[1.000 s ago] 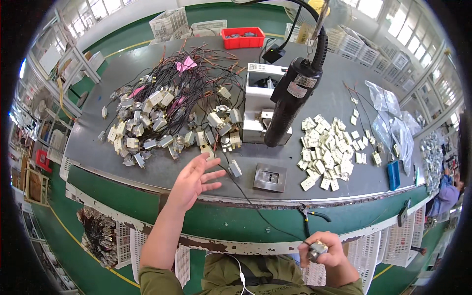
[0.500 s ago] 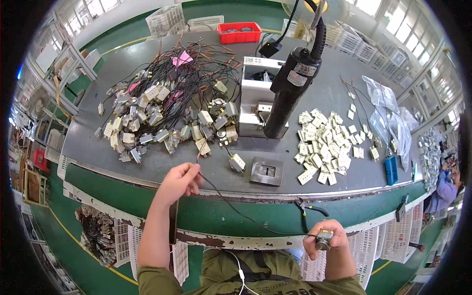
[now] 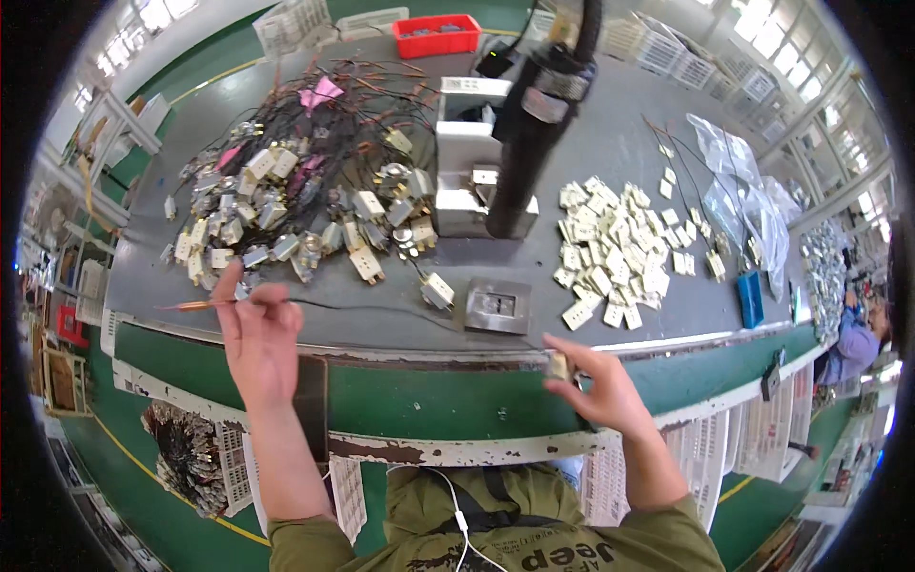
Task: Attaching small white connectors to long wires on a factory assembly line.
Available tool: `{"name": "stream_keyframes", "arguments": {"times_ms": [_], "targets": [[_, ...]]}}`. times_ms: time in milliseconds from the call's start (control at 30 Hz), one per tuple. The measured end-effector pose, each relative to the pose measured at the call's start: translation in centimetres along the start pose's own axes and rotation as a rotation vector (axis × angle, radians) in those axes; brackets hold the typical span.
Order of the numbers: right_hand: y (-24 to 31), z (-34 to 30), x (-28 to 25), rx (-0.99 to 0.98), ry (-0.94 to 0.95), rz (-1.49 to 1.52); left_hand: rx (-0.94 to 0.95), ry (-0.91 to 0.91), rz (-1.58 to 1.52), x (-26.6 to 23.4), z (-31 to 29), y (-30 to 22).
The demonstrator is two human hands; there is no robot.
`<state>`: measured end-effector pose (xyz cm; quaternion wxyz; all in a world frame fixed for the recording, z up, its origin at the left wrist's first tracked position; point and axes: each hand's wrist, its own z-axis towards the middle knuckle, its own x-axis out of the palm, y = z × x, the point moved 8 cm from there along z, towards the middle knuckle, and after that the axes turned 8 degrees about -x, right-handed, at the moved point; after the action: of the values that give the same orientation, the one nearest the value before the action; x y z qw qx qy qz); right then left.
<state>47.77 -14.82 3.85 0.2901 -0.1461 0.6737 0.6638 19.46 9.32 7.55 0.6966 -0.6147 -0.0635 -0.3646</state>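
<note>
My left hand point(image 3: 259, 334) is over the table's near left part, with a thin black cable point(image 3: 357, 307) held between its fingers. The cable's copper-coloured end point(image 3: 186, 306) sticks out to the left of that hand. From there the cable runs right toward my right hand point(image 3: 602, 381), which pinches a small switch-like part with a cream block point(image 3: 559, 364) above the table's front edge. Between my hands a square metal fixture point(image 3: 498, 307) with a slotted recess lies on the table. Left of it lies a loose cream-and-metal part point(image 3: 437, 291).
A heap of cabled metal-and-cream parts point(image 3: 286, 205) covers the table's left. Cream blocks point(image 3: 610, 248) are piled right of a metal stand point(image 3: 457, 214) with a black cylindrical tool point(image 3: 524, 153). Farther right are a blue holder point(image 3: 750, 299) and plastic bags point(image 3: 729, 172); a red bin point(image 3: 437, 36) stands at the back.
My left hand has moved left with the cable, drawing it straighter. My right hand has risen toward the table edge with the part, and now covers most of the pliers. The view has shifted slightly.
</note>
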Motion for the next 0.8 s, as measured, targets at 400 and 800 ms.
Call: {"name": "stream_keyframes", "arguments": {"times_ms": [400, 800], "targets": [[4.6, 3.5, 2.9, -0.426, -0.064, -0.236, -0.437, 0.324, 0.140, 5.3, -4.3, 5.8], [4.2, 4.0, 5.7, -0.278, -0.071, 0.147, -0.587, 0.488, 0.343, 8.8, -6.8, 9.4]]}}
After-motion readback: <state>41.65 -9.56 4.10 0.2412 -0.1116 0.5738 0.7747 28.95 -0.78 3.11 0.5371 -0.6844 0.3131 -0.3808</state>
